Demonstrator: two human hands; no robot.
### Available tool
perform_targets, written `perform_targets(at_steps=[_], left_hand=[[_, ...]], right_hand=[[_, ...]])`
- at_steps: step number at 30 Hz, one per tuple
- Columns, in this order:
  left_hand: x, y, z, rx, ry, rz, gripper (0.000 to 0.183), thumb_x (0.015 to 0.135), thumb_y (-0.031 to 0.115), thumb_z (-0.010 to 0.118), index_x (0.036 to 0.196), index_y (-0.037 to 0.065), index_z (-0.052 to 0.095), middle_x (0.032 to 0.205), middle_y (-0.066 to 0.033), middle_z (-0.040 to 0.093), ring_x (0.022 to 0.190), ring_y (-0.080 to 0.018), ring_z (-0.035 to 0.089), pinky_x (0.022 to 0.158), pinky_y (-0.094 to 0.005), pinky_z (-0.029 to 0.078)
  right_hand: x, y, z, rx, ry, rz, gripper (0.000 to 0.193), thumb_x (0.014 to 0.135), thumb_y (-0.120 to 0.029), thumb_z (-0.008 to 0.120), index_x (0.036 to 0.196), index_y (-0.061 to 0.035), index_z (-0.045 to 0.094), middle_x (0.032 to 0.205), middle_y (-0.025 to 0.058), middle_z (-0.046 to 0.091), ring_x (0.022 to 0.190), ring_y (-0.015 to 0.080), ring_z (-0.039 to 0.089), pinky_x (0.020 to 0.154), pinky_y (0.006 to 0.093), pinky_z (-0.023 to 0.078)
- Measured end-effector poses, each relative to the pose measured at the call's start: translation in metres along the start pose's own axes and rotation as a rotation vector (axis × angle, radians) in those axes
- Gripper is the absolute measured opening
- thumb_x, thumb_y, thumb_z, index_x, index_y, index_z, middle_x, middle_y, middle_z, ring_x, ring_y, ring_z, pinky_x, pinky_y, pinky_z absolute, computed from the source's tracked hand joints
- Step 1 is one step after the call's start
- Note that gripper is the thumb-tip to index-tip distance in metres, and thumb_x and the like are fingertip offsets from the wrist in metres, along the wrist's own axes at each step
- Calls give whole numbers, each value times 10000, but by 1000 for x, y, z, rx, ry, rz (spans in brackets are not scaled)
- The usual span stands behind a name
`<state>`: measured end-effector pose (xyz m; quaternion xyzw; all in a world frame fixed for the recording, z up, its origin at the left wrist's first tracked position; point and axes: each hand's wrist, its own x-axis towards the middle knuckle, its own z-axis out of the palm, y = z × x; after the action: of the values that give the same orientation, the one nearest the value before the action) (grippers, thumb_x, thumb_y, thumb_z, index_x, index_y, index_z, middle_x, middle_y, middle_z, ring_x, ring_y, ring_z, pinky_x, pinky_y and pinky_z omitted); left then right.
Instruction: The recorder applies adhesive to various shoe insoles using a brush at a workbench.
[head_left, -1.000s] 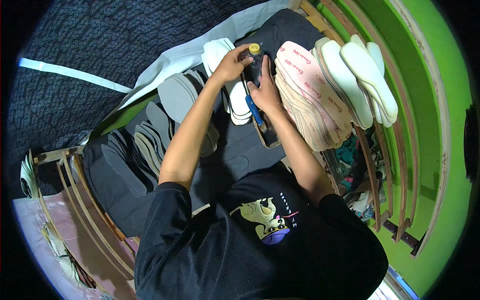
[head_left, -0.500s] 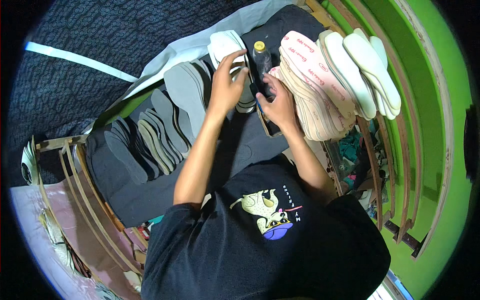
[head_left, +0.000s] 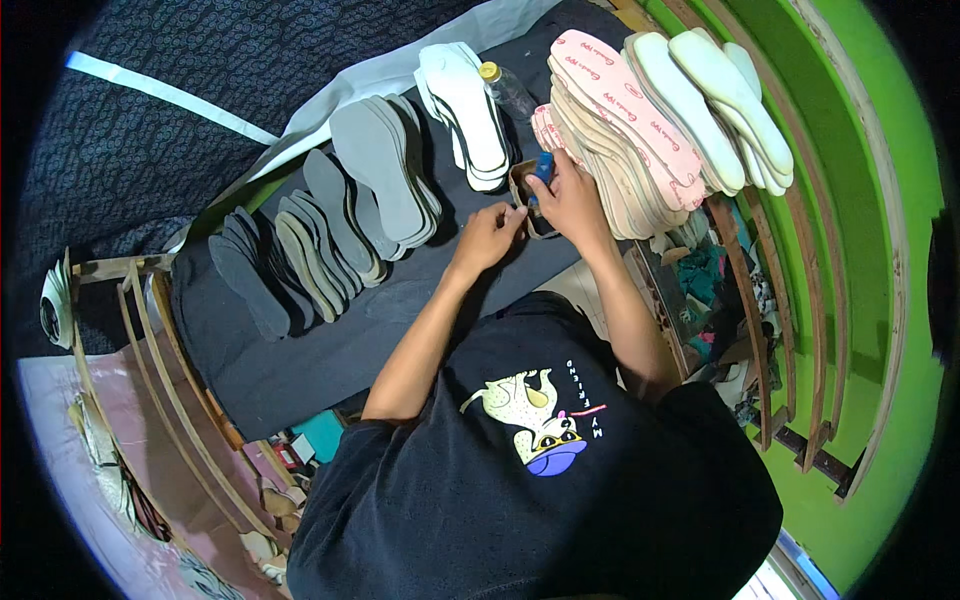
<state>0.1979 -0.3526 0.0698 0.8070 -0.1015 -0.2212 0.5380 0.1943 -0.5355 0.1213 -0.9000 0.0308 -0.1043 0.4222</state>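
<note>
My right hand grips a small blue-handled tool over a small brown open container on the black cloth. Fingertips of my left hand pinch that container's near left rim. Just beyond the hands lies a fanned stack of white insoles, with a clear bottle with a yellow cap beside it. A tall stack of pink insoles leans right against my right hand.
Grey insoles and darker ones lie fanned across the black cloth table to the left. Pale insoles rest on curved wooden racks at right. More wooden racks stand at lower left.
Both hands have left the white insoles and come back toward me to the brown container. The bottle now stands uncovered beside the white stack.
</note>
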Motion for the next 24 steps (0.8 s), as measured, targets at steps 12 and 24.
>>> perform_targets(at_steps=[12, 24], left_hand=[[-14, -6, 20, -134, -22, -83, 308, 1059, 183, 598, 868, -46, 676, 751, -93, 746, 624, -139, 698, 581, -301, 555], [-33, -21, 21, -49, 205, 15, 531, 901, 286, 858, 1224, -35, 586, 1051, -151, 711, 946, -233, 716, 824, -372, 590]], right_hand=[[-61, 5, -15, -31, 40, 3, 216, 953, -137, 737, 953, 33, 604, 904, 258, 667, 838, 483, 645, 738, 510, 503], [-55, 11, -9, -72, 61, -146, 231, 958, -134, 731, 1036, 46, 610, 878, 248, 659, 767, 424, 664, 675, 476, 512]])
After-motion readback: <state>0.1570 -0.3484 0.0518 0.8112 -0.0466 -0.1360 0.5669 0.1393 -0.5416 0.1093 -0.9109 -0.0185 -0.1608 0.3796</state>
